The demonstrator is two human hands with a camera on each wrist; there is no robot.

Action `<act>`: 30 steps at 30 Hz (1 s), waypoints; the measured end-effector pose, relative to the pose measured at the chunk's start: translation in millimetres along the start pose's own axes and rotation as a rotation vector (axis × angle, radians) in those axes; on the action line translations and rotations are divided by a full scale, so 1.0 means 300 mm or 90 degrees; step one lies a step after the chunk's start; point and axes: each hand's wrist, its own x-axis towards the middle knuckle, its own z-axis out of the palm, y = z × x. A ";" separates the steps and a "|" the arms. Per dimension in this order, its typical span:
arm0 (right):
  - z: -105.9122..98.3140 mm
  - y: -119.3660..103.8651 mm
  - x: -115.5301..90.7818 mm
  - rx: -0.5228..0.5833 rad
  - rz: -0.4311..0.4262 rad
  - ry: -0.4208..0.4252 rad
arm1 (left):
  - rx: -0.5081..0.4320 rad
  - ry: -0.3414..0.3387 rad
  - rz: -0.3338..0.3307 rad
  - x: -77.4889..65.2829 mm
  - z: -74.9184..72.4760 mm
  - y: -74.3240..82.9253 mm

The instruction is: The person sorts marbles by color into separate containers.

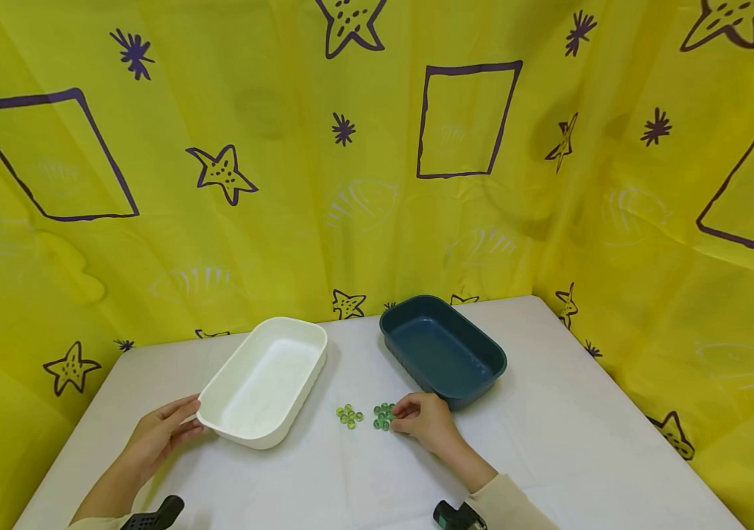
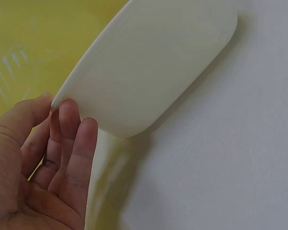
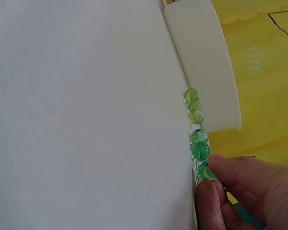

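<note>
Green marbles (image 1: 381,416), grouped beside yellow marbles (image 1: 350,417), apparently by colour; our right hand (image 1: 431,423) pinches one, our left hand (image 1: 161,430) pinches the white tray (image 1: 261,386), presumably steadying it.

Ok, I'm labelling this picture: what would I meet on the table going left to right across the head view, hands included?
Left hand → white tray → yellow-green marbles → green marbles → right hand.

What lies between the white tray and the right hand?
The head view shows two marble clusters there: yellow-green marbles nearer the white tray, then darker green marbles next to the right hand.
</note>
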 end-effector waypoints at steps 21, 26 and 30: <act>-0.030 -0.046 0.017 0.136 0.103 -0.101 | 0.021 0.005 -0.008 0.000 0.003 -0.002; -0.034 -0.065 0.024 0.169 0.122 -0.121 | 0.015 0.004 -0.006 -0.002 0.003 -0.003; -0.033 -0.072 0.029 0.176 0.127 -0.134 | 0.006 0.002 -0.006 -0.003 0.005 -0.001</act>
